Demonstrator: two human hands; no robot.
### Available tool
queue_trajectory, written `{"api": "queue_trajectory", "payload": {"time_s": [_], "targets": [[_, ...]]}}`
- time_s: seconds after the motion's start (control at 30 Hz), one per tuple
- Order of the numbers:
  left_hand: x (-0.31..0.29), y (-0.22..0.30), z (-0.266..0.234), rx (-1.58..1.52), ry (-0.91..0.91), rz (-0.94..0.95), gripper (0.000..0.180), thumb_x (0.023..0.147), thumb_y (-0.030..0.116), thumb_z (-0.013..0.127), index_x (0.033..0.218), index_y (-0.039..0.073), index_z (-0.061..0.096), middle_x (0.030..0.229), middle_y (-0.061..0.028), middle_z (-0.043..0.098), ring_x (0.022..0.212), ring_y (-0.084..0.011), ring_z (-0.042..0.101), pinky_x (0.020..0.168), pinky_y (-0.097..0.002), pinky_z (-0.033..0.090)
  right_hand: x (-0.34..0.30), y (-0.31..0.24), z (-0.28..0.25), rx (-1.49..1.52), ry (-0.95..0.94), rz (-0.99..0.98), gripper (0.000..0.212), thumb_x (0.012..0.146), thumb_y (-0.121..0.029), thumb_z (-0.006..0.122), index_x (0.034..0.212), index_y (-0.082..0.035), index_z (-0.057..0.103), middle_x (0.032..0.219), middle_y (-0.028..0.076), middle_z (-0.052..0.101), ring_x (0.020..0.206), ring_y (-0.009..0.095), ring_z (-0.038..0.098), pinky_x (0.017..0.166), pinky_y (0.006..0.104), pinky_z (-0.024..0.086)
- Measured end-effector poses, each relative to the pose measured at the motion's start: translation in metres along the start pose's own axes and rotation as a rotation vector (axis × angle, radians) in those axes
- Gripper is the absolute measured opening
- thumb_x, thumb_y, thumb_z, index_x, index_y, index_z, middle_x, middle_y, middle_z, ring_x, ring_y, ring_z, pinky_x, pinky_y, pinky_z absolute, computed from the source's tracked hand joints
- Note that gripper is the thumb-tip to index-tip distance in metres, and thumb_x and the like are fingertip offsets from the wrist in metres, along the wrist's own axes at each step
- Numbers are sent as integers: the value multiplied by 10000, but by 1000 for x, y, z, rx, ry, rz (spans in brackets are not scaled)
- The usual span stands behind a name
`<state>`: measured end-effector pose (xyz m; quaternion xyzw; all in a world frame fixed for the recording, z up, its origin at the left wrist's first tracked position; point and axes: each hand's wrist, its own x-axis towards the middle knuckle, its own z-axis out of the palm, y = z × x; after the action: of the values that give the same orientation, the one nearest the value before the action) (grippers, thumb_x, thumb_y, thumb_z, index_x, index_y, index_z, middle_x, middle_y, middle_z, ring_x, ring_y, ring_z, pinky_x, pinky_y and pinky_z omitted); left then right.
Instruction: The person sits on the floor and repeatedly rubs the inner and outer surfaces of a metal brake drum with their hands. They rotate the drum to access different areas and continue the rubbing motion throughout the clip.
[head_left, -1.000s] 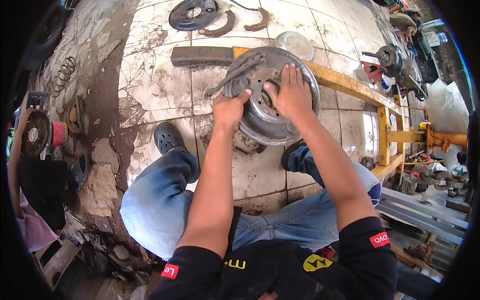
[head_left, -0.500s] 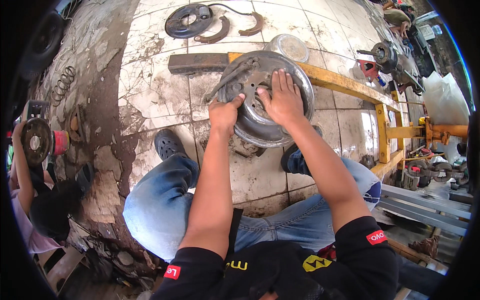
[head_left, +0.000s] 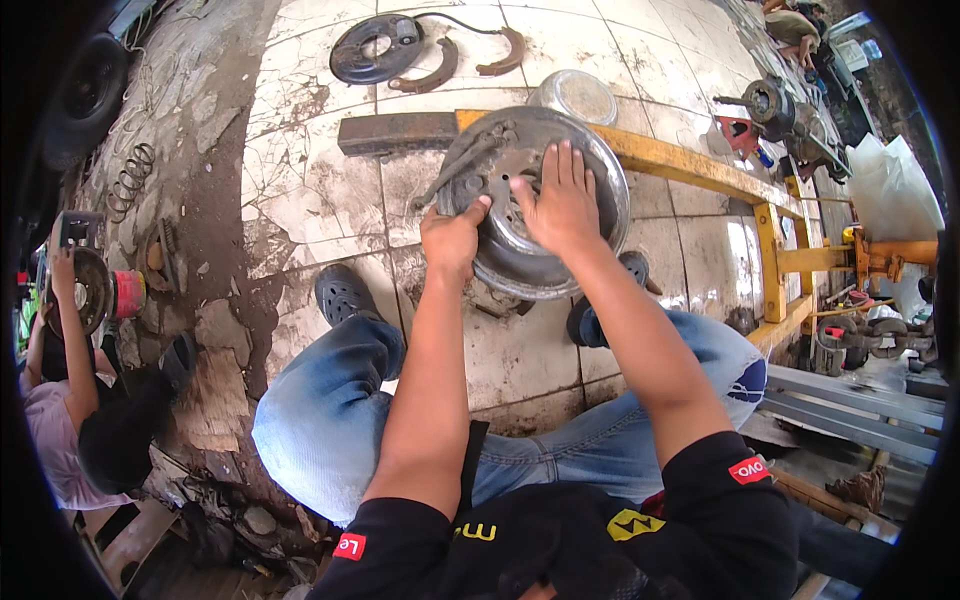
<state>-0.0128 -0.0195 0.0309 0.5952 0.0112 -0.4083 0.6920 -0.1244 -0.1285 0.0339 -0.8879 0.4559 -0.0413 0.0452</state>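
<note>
Tiled floor [head_left: 525, 370], cracked & stained, biggest thing I see. Person [head_left: 560, 475], blk shirt & jeans, knees wide apart. Yellow frame [head_left: 690, 172] lies across tiles, mostly R side. Grey metal disc [head_left: 505, 235] w/ holes & raised hub: in front of person, hiding pt of frame; can't tell if they touch. Blk plate [head_left: 352, 57], round w/ centre hole, on tiles past frame. Round container [head_left: 580, 97] just beyond disc's far edge. R hand [head_left: 565, 205]: flat on disc face, fingers extended, not clenched. L hand [head_left: 452, 238]: clasps disc's L edge, thumb on top, fingers mostly hidden. Two curved brake shoes [head_left: 428, 72] nr blk plate, apart.
</note>
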Motion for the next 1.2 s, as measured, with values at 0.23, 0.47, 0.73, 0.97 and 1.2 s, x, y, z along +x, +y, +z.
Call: {"api": "queue_trajectory", "payload": {"time_s": [0.23, 0.47, 0.73, 0.97, 1.2], "targets": [[4, -7, 4, 12, 84, -15, 443, 774, 125, 814, 1070, -119, 592, 976, -201, 693, 844, -249, 656, 779, -346, 515, 21, 1, -4, 32, 11, 46, 855, 985, -615, 311, 1504, 61, 243, 1585, 252, 195, 1478, 383, 181, 1194, 508, 171], [-5, 3, 6, 51, 8, -44, 430, 773, 111, 809, 1081, -105, 601, 981, -189, 696, 837, -245, 661, 774, -345, 520, 19, 8, -7, 13, 4, 33, 854, 988, -610, 314, 1505, 65, 241, 1585, 252, 198, 1478, 388, 180, 1189, 505, 183], [4, -6, 2, 28, -44, -43, 470, 791, 114, 808, 1127, -104, 562, 1040, -189, 684, 884, -241, 661, 818, -340, 525, 22, 6, -8, 33, -13, 31, 867, 983, -623, 310, 1506, 65, 231, 1587, 248, 191, 1486, 375, 159, 1197, 499, 157], [-3, -5, 3, 80, 49, -11, 398, 794, 93, 796, 1079, -100, 595, 1011, -179, 693, 864, -250, 663, 809, -351, 521, -5, 4, -6, -28, -34, 10, 872, 983, -618, 319, 1500, 78, 231, 1584, 261, 187, 1481, 379, 173, 1199, 489, 160], [2, -9, 1, -34, -5, 7, 364, 805, 71, 782, 1086, -82, 609, 1011, -166, 694, 876, -235, 658, 812, -350, 516, -9, 0, 0, -61, -13, -32, 880, 974, -631, 337, 1483, 84, 269, 1561, 274, 243, 1466, 390, 213, 1185, 496, 201]]}}
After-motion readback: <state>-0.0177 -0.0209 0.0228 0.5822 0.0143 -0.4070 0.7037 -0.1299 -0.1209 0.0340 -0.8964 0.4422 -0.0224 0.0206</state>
